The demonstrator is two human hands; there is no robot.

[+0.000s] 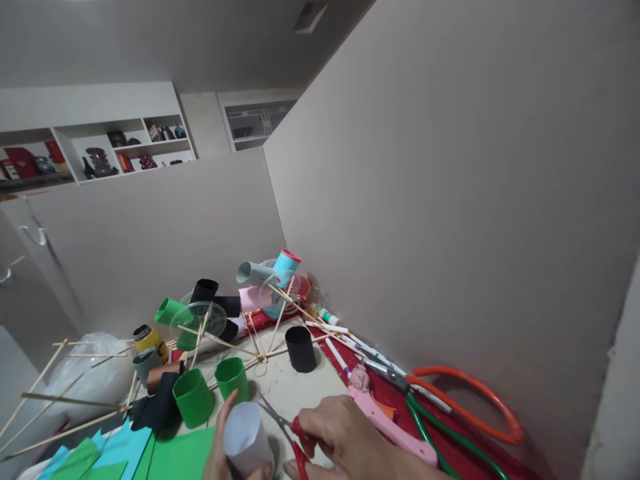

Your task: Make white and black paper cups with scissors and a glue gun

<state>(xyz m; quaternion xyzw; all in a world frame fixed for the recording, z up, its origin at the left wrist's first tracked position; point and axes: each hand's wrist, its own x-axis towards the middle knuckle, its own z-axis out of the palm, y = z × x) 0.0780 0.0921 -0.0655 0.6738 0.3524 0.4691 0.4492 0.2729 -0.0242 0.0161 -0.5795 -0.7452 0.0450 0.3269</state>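
My left hand (218,445) is wrapped round a white paper cylinder (246,430) at the bottom centre, its fingers on the left side and low at the front. In my right hand (345,433) is a pair of red-handled scissors (299,435), with the fingers in the handle loops. The blades are parted and point up and left, close beside the cylinder's right side. Two green paper cylinders (194,399) stand just behind and left of the white one. A black paper cylinder (301,349) stands upright farther back on the pale board (280,387).
Wooden sticks (280,320) are joined into frames at the back and left. Green paper sheets (183,453) lie at front left. A pink tool (390,427) and large orange-handled scissors (470,373) lie on the red cloth by the grey partition (425,200). A yellow jar (151,341) stands left.
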